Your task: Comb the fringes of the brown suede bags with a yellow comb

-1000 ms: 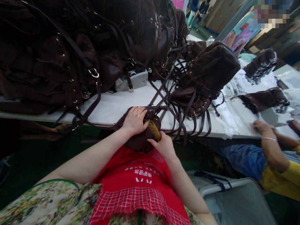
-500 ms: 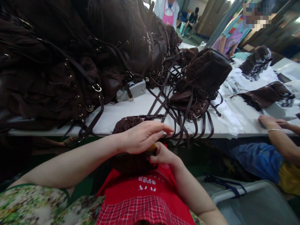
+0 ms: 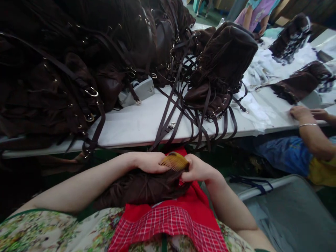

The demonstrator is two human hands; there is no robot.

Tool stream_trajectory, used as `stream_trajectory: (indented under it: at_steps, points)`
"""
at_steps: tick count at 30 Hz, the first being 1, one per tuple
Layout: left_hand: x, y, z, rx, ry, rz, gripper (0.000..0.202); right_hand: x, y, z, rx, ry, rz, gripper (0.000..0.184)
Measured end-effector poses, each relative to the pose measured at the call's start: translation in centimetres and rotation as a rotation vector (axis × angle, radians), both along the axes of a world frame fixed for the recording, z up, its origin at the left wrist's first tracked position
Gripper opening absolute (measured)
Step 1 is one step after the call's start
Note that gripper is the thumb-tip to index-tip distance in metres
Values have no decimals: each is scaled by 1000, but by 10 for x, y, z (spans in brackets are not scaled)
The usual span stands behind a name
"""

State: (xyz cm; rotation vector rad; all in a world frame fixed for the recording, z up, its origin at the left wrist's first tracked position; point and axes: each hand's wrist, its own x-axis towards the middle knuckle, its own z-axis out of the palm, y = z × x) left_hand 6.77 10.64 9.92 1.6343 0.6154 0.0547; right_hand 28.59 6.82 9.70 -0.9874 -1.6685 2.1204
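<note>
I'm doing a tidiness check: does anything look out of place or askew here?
Yes: the long, flat, dark brown straps lie crossed in a tangle on the white-topped table, some drooping over its front edge. They look untidy and might snag. I can make out no spill or clear damage.

The right hand [image 3: 196,168] hid the right end of the yellow comb [image 3: 173,161], whose teeth were blurred. The left hand [image 3: 151,162] covered part of the brown fringed piece [image 3: 141,189]. At left, the top and left edges cut off the dark bag pile [image 3: 52,80]; at far right, the top edge cut off a person in lilac [image 3: 256,12].
</note>
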Motion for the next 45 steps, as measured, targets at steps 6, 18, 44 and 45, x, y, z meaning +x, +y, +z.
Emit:
stream_trajectory:
  at_steps: [6,18,44,45]
  points:
    - [-4,-12,6,-197,-125,-25,40,-13,17,-7,-25,16,-139,17]
    - [-10,-42,-21,-655,-105,483,30,-18,35,-23,418,-397,-329,17]
    - [-10,-46,-31,-329,-202,565,27,-16,-21,-10,646,-588,-275,26]
    - [-10,-46,-30,-310,-200,558,27,-24,-24,-10,686,-669,-200,24]
